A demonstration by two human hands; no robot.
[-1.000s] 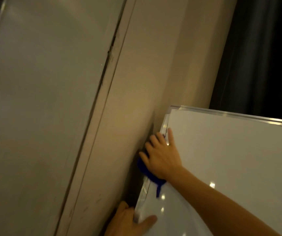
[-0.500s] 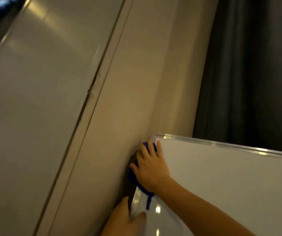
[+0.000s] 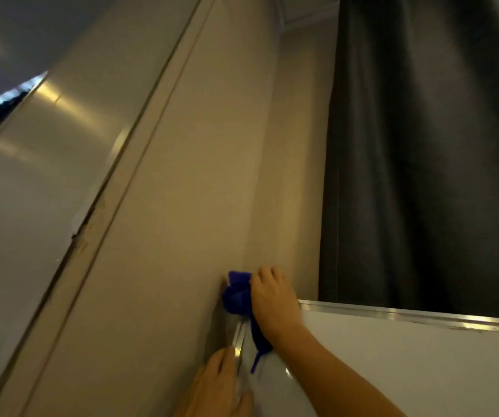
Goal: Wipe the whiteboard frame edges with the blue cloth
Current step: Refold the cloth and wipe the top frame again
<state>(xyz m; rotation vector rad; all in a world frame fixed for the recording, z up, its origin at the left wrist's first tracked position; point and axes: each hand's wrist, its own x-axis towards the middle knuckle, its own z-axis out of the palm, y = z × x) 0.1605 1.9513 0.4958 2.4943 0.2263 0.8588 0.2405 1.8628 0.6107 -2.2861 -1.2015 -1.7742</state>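
A white whiteboard (image 3: 407, 365) with a silver metal frame (image 3: 392, 313) fills the lower right and leans against a beige wall. My right hand (image 3: 272, 299) presses the bunched blue cloth (image 3: 237, 296) onto the board's top left corner, covering that corner. A strip of the cloth hangs down over the board face. My left hand (image 3: 218, 389) grips the frame's left edge lower down, thumb on the board face.
The beige wall (image 3: 182, 236) stands right against the board's left edge. A dark curtain (image 3: 422, 145) hangs behind the top edge. A pale door or panel (image 3: 31, 191) with a chipped frame lies to the left.
My right hand has slid the blue cloth up the left frame edge to the top left corner. The camera has tilted upward, so the board sits lower in view.
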